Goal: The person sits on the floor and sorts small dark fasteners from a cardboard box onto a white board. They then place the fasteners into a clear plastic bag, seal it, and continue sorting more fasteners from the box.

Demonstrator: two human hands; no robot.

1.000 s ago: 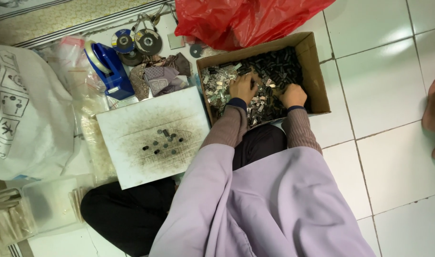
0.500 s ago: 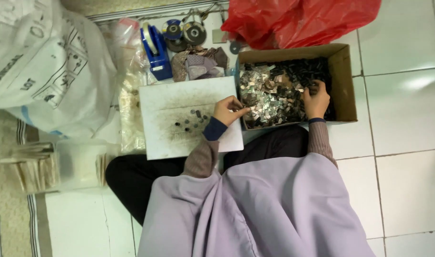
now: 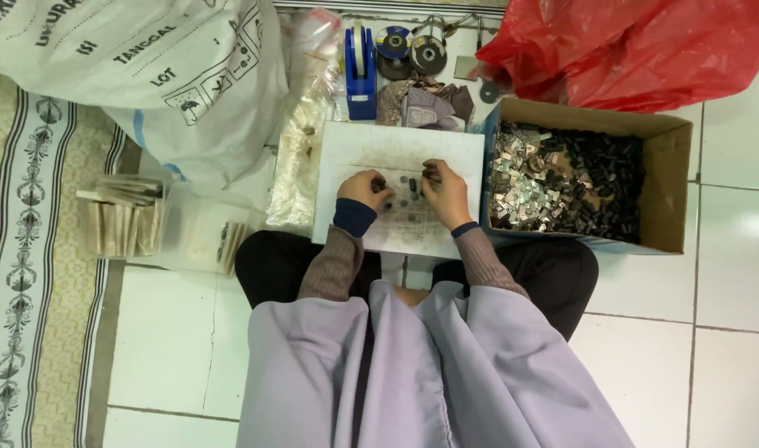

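My left hand (image 3: 363, 189) and my right hand (image 3: 446, 192) rest on a white square board (image 3: 400, 149) that lies on my lap. Both hands have curled fingers pinching at several small dark parts (image 3: 406, 197) lying between them on the board. What each hand grips is too small to make out. To the right stands an open cardboard box (image 3: 670, 187) filled with silvery metal pieces (image 3: 524, 182) on its left side and small black parts (image 3: 603, 178) on its right.
A red plastic bag (image 3: 636, 46) lies behind the box. A blue tape dispenser (image 3: 360, 70), round discs (image 3: 412, 51) and folded cloth (image 3: 421, 104) sit behind the board. A large white sack (image 3: 147, 75) and clear trays of packets (image 3: 159, 228) are at left, beside a patterned rug (image 3: 31, 274).
Both hands left the cardboard box and came onto the white board, first the left, then the right. The view shifted so the board sits in the middle.
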